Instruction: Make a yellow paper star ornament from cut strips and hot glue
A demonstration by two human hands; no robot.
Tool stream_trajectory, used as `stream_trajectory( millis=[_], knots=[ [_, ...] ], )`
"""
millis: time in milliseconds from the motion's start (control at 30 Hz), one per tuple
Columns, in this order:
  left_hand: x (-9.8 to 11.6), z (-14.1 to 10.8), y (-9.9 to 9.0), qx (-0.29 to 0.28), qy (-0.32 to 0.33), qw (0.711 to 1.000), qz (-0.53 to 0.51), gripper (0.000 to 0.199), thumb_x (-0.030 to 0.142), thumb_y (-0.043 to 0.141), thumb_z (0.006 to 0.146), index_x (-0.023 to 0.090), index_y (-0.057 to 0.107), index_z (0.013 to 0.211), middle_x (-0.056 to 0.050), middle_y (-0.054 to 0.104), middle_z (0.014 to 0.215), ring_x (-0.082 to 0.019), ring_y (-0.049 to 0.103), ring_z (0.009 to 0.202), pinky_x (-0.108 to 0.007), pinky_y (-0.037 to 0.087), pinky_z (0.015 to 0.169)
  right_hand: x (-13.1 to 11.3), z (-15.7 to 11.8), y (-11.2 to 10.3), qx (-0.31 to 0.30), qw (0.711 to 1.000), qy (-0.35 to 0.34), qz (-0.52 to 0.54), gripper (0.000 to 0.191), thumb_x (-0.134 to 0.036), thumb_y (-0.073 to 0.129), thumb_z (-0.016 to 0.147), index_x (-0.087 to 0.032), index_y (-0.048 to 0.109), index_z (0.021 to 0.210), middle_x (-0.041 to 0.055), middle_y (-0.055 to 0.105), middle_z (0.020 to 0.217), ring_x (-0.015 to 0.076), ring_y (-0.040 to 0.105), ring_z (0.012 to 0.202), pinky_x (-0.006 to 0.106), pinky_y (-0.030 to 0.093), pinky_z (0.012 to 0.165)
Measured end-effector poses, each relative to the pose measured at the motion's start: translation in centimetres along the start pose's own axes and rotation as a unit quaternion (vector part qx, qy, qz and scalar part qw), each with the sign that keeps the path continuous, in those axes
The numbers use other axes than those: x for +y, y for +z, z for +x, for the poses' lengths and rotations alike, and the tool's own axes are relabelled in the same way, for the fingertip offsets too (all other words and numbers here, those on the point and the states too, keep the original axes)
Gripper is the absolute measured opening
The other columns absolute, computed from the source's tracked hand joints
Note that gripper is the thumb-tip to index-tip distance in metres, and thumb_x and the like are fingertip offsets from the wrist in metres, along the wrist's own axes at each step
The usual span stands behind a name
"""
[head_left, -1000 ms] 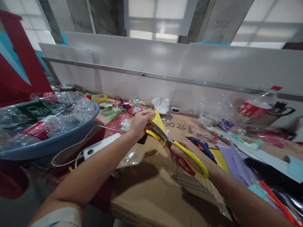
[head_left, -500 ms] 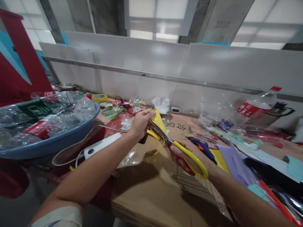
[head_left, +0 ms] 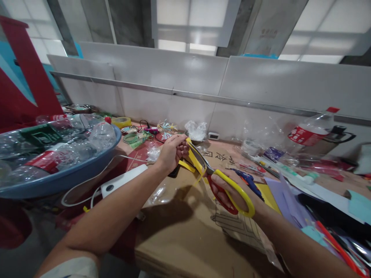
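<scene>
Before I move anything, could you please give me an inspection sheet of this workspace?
Surface: brown cardboard, marked with black lettering and drawn lines.
Work in hand: yellow piece between the blades of the scissors.
Clutter: bottles in a blue basin at left; glue gun and purple sheets at right.
Hands: left pinches the yellow piece; right grips the scissors.
Cables: white one loops beside the basin.
Surroundings: pale panels behind; other people, nothing seen.
</scene>
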State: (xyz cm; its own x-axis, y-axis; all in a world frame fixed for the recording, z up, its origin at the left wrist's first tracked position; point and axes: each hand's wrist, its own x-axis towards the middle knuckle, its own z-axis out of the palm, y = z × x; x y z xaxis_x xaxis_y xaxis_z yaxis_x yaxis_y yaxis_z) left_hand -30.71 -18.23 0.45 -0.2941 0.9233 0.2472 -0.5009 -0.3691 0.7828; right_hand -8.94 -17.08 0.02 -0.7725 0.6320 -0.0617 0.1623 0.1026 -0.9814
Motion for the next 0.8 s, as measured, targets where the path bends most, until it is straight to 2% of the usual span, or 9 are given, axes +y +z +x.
stream_trajectory(
  millis=[67, 167, 267, 333, 533, 667, 800],
  knots=[
    [-0.2, 0.1, 0.0, -0.015, 0.002, 1.000, -0.013, 0.022, 0.027, 0.073, 0.077, 0.012, 0.057, 0.079, 0.000, 0.054, 0.071, -0.005, 0.049, 0.056, -0.016, 0.037, 0.049, -0.1, 0.1, 0.1, -0.004, 1.000, -0.010, 0.005, 0.046, -0.065, 0.057, 0.084, -0.019, 0.050, 0.083, -0.0095, 0.045, 0.046, 0.0043, 0.035, 0.025, 0.015, 0.028, 0.026],
    [-0.5, 0.1, -0.1, -0.014, 0.015, 1.000, -0.024, 0.020, 0.022, 0.071, 0.078, 0.012, 0.062, 0.092, -0.002, 0.058, 0.078, -0.006, 0.053, 0.061, -0.017, 0.041, 0.055, 0.0, 0.3, 0.3, -0.001, 1.000, -0.017, 0.015, 0.047, -0.066, 0.057, 0.083, -0.019, 0.051, 0.085, -0.0098, 0.045, 0.045, 0.0049, 0.035, 0.025, 0.015, 0.029, 0.026],
    [-0.6, 0.1, -0.2, -0.013, 0.038, 0.999, -0.026, 0.032, 0.015, 0.067, 0.078, 0.014, 0.063, 0.110, -0.002, 0.060, 0.083, -0.007, 0.056, 0.064, -0.019, 0.044, 0.059, 0.2, 0.4, 0.2, -0.003, 0.999, -0.018, 0.033, 0.048, -0.065, 0.059, 0.083, -0.019, 0.052, 0.094, -0.0102, 0.046, 0.048, 0.0049, 0.034, 0.025, 0.016, 0.030, 0.025],
    [-0.5, 0.3, -0.5, -0.033, 0.044, 0.998, -0.032, 0.036, 0.011, 0.062, 0.079, 0.014, 0.064, 0.115, -0.003, 0.060, 0.083, -0.008, 0.055, 0.063, -0.020, 0.044, 0.060, 0.3, 0.4, 0.2, -0.003, 0.999, -0.021, 0.036, 0.049, -0.064, 0.059, 0.083, -0.018, 0.053, 0.098, -0.0092, 0.049, 0.052, 0.0044, 0.036, 0.026, 0.016, 0.031, 0.026],
    [-0.5, 0.9, -1.4, -0.085, 0.006, 0.996, -0.007, 0.038, 0.006, 0.063, 0.078, 0.015, 0.067, 0.114, 0.000, 0.056, 0.076, -0.006, 0.050, 0.059, -0.020, 0.041, 0.058, -0.2, 0.2, 0.4, 0.000, 1.000, -0.020, 0.010, 0.047, -0.065, 0.057, 0.084, -0.018, 0.051, 0.089, -0.0084, 0.048, 0.054, 0.0029, 0.037, 0.028, 0.015, 0.031, 0.028],
    [-0.8, 1.2, -1.7, -0.100, 0.021, 0.995, 0.014, 0.030, 0.016, 0.074, 0.077, 0.015, 0.068, 0.107, -0.001, 0.059, 0.079, -0.007, 0.051, 0.062, -0.020, 0.042, 0.058, -0.5, 0.2, 0.5, -0.007, 1.000, -0.007, 0.014, 0.050, -0.064, 0.059, 0.081, -0.018, 0.053, 0.099, -0.0088, 0.047, 0.058, 0.0024, 0.036, 0.030, 0.015, 0.032, 0.028],
    [-0.9, 1.4, -2.1, -0.104, 0.052, 0.993, 0.035, 0.032, 0.027, 0.083, 0.071, 0.016, 0.065, 0.096, 0.001, 0.058, 0.073, -0.008, 0.055, 0.063, -0.020, 0.044, 0.059, -0.9, 0.1, 0.5, -0.010, 1.000, 0.005, 0.007, 0.052, -0.065, 0.061, 0.078, -0.018, 0.054, 0.100, -0.0086, 0.047, 0.059, 0.0030, 0.037, 0.031, 0.015, 0.032, 0.028]
  ],
)
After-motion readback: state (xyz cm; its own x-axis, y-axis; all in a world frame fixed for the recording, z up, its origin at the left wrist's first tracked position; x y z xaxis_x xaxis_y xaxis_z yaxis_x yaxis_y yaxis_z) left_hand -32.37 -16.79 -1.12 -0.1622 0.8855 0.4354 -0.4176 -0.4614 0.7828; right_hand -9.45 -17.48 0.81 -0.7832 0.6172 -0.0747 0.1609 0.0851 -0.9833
